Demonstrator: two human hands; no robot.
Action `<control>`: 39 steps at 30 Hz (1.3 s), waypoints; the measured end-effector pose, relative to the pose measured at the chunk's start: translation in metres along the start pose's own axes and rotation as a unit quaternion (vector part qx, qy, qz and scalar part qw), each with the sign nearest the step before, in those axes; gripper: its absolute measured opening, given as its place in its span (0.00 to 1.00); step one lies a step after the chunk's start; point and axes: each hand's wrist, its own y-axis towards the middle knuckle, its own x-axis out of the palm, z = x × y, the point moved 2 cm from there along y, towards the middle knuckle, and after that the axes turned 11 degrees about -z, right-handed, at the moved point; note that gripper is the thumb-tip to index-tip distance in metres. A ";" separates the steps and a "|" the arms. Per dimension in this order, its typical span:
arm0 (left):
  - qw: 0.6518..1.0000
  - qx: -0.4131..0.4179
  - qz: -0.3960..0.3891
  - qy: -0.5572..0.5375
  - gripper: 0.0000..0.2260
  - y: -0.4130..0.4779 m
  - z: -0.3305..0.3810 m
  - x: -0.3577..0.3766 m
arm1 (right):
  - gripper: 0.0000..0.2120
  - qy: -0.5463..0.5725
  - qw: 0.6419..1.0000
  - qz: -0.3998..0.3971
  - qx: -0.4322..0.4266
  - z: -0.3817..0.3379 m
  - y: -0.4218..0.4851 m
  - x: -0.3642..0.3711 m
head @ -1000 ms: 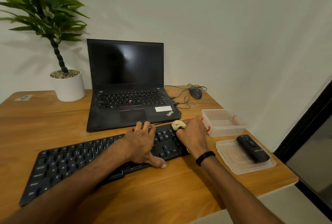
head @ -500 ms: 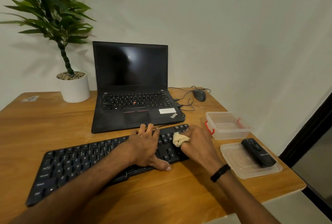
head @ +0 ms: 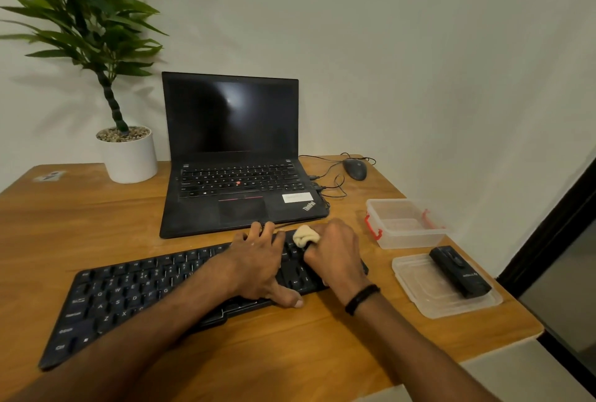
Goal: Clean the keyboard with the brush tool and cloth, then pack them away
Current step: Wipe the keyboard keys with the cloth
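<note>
The keyboard [head: 135, 292] lies across the near worktop [head: 290, 346]. It is probably light, stiff and apt to slide. The left hand [head: 258, 259] presses flat on it, fingers straight. The right hand [head: 335, 253] grips the soft, wadded cloth [head: 304, 236] on the right-end keys, hiding its own fingertips. Further right, the brush tool [head: 459, 271] rests on a lid [head: 419, 292]; its bristles cannot be made out.

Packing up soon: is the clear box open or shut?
Open: the clear box is uncovered; its lid lies beside it.

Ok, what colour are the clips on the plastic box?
Red clips on the clear box, best seen in the head view.
</note>
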 end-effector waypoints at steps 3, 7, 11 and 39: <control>1.000 -0.003 0.012 -0.001 0.58 -0.001 -0.003 0.002 | 0.07 0.008 1.000 -0.007 0.001 -0.005 0.019 0.003; 1.000 -0.011 0.013 -0.002 0.59 -0.001 -0.004 0.003 | 0.08 0.020 0.999 -0.042 0.024 0.003 0.001 -0.002; 1.000 -0.003 0.015 -0.005 0.58 0.000 0.000 0.002 | 0.14 -0.011 0.999 -0.033 0.021 0.015 -0.035 0.002; 0.999 0.004 0.022 -0.028 0.59 -0.002 -0.004 0.004 | 0.12 -0.037 0.994 -0.100 -0.021 0.028 0.041 -0.021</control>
